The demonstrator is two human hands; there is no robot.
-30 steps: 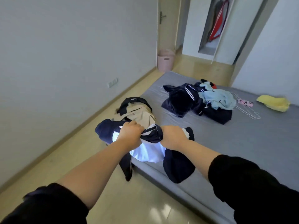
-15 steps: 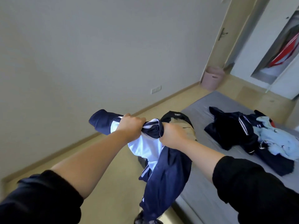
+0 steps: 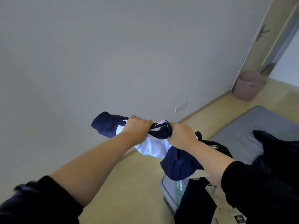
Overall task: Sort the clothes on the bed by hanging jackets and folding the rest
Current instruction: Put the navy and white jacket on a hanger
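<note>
Here, both hands have a tight grip on one jacket. The left hand is clenched around a bunched-up fistful of it. The right hand is clenched around another bunch just beside it. The two fists are near each other, with a twisted bit of cloth between them.

The jacket is dark blue and white. It looks smooth and a little shiny, with thin white stripes where it is scrunched. It is up in the air, off the bed, above the floor by the bed's corner. One blue sleeve sticks out to the left past the left hand. The rest hangs under the right hand in soft, baggy folds.

Below the right arm, a tan and black coat lies in a heap at the corner of the bed. The bed is flat and grey, with a rounded corner. A dark pile of clothes sits on it further right.

The floor is pale yellow and smooth, with open room to the left between the bed and the plain grey wall. A white socket sits low on the wall. A round pink bin stands by the door, well apart from the hands.
</note>
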